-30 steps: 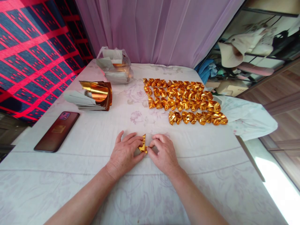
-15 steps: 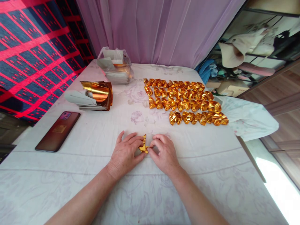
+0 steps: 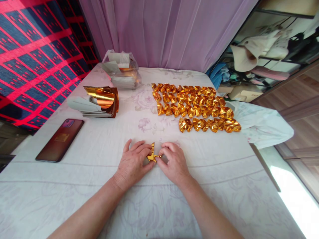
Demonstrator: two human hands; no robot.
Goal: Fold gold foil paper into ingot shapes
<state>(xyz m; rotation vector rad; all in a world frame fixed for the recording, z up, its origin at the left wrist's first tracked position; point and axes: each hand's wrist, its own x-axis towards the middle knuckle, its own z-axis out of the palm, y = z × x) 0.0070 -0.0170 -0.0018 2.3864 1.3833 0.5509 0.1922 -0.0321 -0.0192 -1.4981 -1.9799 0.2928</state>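
Where the red-and-blue patterned cloth [image 3: 32, 49] fills the upper left of the frame, the white floral sheet [image 3: 99, 186] begins, and on it at the left edge lies a dark phone [image 3: 59, 139], face up. Just above and right of it sits a stack of gold foil sheets [image 3: 103, 99], curling at the top, with a clear plastic bag [image 3: 122, 69] of more sheets behind it near the purple curtain [image 3: 169, 30].

At lower centre the left hand [image 3: 132, 164] lies palm down, fingers curled and pressing one side of a small gold foil piece [image 3: 152, 155]; the right hand [image 3: 174, 162] meets it from the other side, thumb and forefinger pinched on the piece's right edge. Both hands are nearly closed on it, holding it against the sheet, and the piece looks half-folded, one point standing up between the fingers (the part under the fingers is hidden).

Right of centre, in the upper middle of the frame, the folded gold pieces [image 3: 196, 108] lie in four rough rows, touching one another. Judging by that, a good many are finished, the one in hand is still being shaped, and the stack and bag at the left suggest plenty of sheets remain.

At the far right a white cloth [image 3: 264, 126] hangs off the edge, with cluttered shelves [image 3: 269, 59] beyond.
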